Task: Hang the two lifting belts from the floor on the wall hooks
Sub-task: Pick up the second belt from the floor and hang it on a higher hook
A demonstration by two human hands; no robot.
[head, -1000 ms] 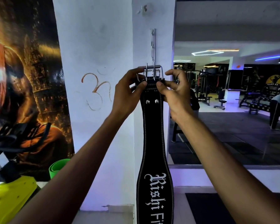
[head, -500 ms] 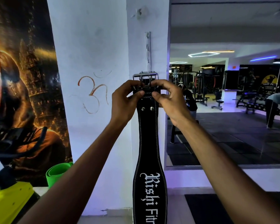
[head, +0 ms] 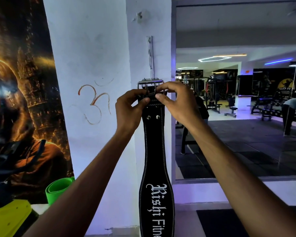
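Note:
A black lifting belt (head: 155,151) with white lettering hangs straight down in front of the white pillar. Its metal buckle (head: 150,82) sits at the foot of a vertical metal hook strip (head: 150,55) fixed to the pillar. My left hand (head: 130,110) pinches the belt's top just under the buckle from the left. My right hand (head: 175,101) pinches the same end from the right, fingers over the buckle prongs. Whether the buckle rests on a hook is hidden by my fingers. Only one belt is in view.
A large dark poster (head: 22,93) covers the wall on the left. A green rolled mat (head: 58,187) and a yellow machine part (head: 9,218) sit low left. A wall mirror (head: 237,100) on the right reflects gym machines. A dark floor mat (head: 220,223) lies below it.
Both hands and the belt's buckle have come down along the hook strip, from near its upper part to its lower end. The grip on the belt is unchanged.

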